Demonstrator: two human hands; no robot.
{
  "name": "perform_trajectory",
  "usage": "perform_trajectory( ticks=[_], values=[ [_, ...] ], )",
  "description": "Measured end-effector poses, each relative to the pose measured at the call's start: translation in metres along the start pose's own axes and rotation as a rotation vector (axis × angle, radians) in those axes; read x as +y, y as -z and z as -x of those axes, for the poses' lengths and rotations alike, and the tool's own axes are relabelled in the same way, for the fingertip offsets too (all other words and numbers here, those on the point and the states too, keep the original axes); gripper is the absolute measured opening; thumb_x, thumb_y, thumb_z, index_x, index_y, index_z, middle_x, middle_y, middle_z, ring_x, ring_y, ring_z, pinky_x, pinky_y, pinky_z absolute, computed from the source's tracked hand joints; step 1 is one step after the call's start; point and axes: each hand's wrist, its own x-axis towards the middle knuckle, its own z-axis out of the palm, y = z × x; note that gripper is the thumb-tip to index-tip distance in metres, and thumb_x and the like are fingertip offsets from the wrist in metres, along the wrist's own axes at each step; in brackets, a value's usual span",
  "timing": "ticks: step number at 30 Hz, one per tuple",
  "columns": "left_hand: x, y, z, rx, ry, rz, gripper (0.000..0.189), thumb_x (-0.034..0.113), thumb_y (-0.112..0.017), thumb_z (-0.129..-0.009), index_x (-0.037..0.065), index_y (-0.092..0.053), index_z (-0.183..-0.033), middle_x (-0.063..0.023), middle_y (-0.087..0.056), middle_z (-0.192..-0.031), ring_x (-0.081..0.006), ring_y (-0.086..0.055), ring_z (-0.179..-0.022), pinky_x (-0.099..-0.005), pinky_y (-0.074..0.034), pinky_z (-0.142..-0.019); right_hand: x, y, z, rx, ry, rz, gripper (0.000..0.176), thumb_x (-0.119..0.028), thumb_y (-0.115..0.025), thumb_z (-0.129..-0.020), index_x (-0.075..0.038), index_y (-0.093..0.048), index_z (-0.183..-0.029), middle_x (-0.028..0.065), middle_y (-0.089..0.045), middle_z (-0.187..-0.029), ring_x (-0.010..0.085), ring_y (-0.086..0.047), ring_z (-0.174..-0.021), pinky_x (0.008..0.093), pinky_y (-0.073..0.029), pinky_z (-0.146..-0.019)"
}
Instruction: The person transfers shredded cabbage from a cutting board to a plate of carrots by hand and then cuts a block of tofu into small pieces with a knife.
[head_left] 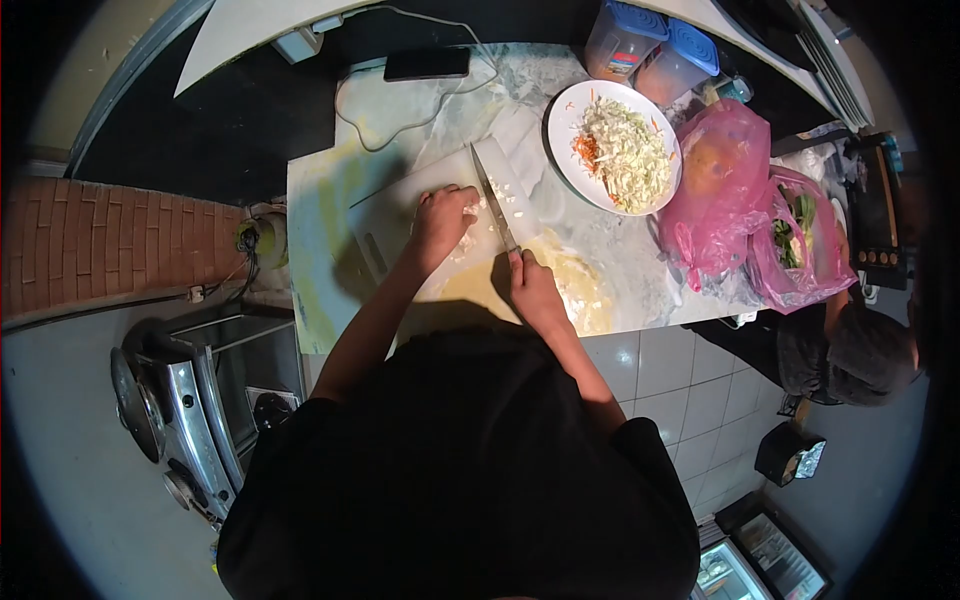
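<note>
My right hand (535,290) is closed around the handle of a kitchen knife (492,198), its long blade pointing away from me over a white cutting board (395,205). Left of the blade, my left hand (442,225) rests on the board with its fingers curled close to the edge. A little pale food shows at its fingertips, but what it grips is mostly hidden. Small white chopped pieces (508,198) lie on both sides of the blade. Beyond, to the right, a white plate (562,165) holds shredded cabbage (630,150) and shredded carrot (586,152).
Pink plastic bags (715,190) crowd the table's right end, one with green vegetables (797,230). Blue-lidded containers (625,42) stand behind the plate. A phone (427,64) and a white cable (420,122) lie at the back. Another person (850,350) stands at right.
</note>
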Motion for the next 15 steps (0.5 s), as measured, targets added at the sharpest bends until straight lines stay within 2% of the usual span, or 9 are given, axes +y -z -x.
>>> perform_trajectory(
  ticks=[4, 6, 10, 12, 15],
  values=[
    [-0.020, 0.000, -0.012, -0.081, 0.061, 0.235, 0.027, 0.017, -0.080, -0.076, 0.002, -0.069, -0.095, -0.0119, -0.070, -0.082, -0.0246, -0.068, -0.077, -0.0351, -0.053, -0.072, 0.000, 0.005, 0.000, 0.008, -0.015, 0.001, 0.041, -0.032, -0.040, -0.105, 0.005, -0.056, -0.102, 0.0343, -0.061, -0.074, 0.0526, -0.061, -0.075, 0.0582, -0.047, -0.066],
    [-0.028, 0.004, -0.015, -0.034, 0.170, 0.383, 0.024, 0.019, -0.079, -0.075, 0.001, -0.069, -0.087, -0.0155, -0.070, -0.080, -0.0274, -0.069, -0.072, -0.0360, -0.053, -0.066, -0.001, 0.008, 0.001, 0.001, -0.003, -0.036, 0.041, -0.032, -0.040, -0.104, 0.005, -0.056, -0.102, 0.0342, -0.061, -0.075, 0.0523, -0.061, -0.076, 0.0576, -0.047, -0.067],
    [-0.042, 0.005, -0.018, -0.035, 0.163, 0.437, 0.023, 0.018, -0.080, -0.075, 0.000, -0.070, -0.085, -0.0169, -0.069, -0.077, -0.0258, -0.067, -0.070, -0.0344, -0.052, -0.066, -0.002, 0.005, -0.002, -0.031, -0.002, -0.053, 0.042, -0.033, -0.040, -0.104, 0.005, -0.056, -0.101, 0.0341, -0.061, -0.074, 0.0522, -0.061, -0.077, 0.0575, -0.047, -0.068],
    [-0.044, 0.006, -0.019, -0.044, 0.075, 0.378, 0.023, 0.016, -0.080, -0.074, 0.000, -0.067, -0.085, -0.0169, -0.068, -0.075, -0.0252, -0.067, -0.069, -0.0344, -0.052, -0.064, -0.005, 0.003, -0.003, -0.036, -0.013, -0.042, 0.042, -0.033, -0.039, -0.104, 0.005, -0.056, -0.101, 0.0339, -0.062, -0.075, 0.0520, -0.061, -0.077, 0.0571, -0.048, -0.069],
    [-0.036, 0.006, -0.018, 0.048, 0.154, 0.443, 0.025, 0.015, -0.080, -0.075, 0.001, -0.062, -0.087, -0.0144, -0.065, -0.071, -0.0254, -0.065, -0.066, -0.0347, -0.051, -0.063, -0.009, 0.000, -0.003, -0.044, -0.018, -0.023, 0.043, -0.033, -0.039, -0.105, 0.006, -0.057, -0.102, 0.0335, -0.062, -0.076, 0.0521, -0.061, -0.077, 0.0564, -0.048, -0.069]
  ],
)
